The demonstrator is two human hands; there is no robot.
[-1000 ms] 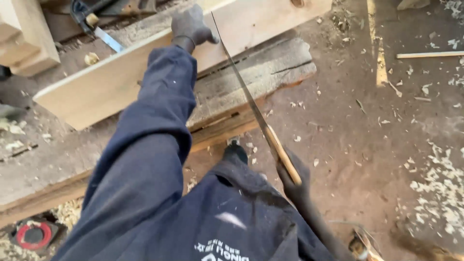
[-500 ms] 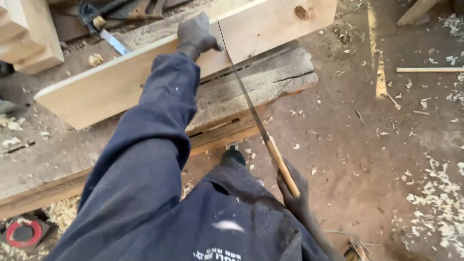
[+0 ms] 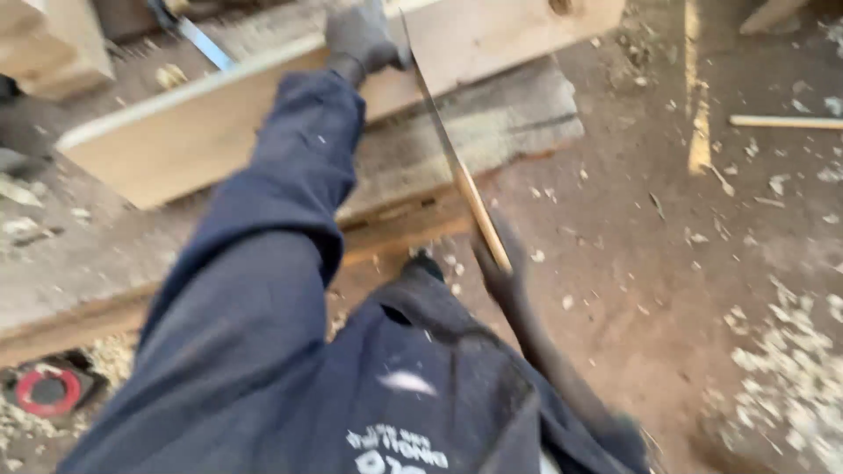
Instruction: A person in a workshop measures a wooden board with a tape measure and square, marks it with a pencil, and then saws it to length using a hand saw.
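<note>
From the head camera, looking down: there are no packages or signs on the work itself. The only lettering is a pale print on the front of the dark blue top (image 3: 395,412) at the bottom edge, too blurred to make out. A round red and black object (image 3: 46,391) lies on the ground at the lower left among wood shavings (image 3: 790,369) that also scatter across the dirt floor (image 3: 667,263) on the right. A yellowish strip (image 3: 700,105) runs up the floor at the upper right, with a thin pale stick (image 3: 781,121) lying crosswise beside it.

A long pale plank (image 3: 202,140) lies slantwise across the top, resting on a rough grey beam (image 3: 474,140) beneath it. A stack of pale wood blocks (image 3: 44,44) sits at the upper left corner, and a blue-handled tool (image 3: 198,39) lies behind the plank's far edge.

The left hand (image 3: 360,39), in a dark glove, reaches straight out on a fully stretched blue sleeve and presses on the plank's top edge, its grip closed over the wood just beside the cut. The right hand (image 3: 500,268), blurred, is drawn back near the body with its grip wrapped around the wooden handle of the saw (image 3: 448,158). The thin blade slants up from that hand to the plank, meeting its edge just right of the left hand.
</note>
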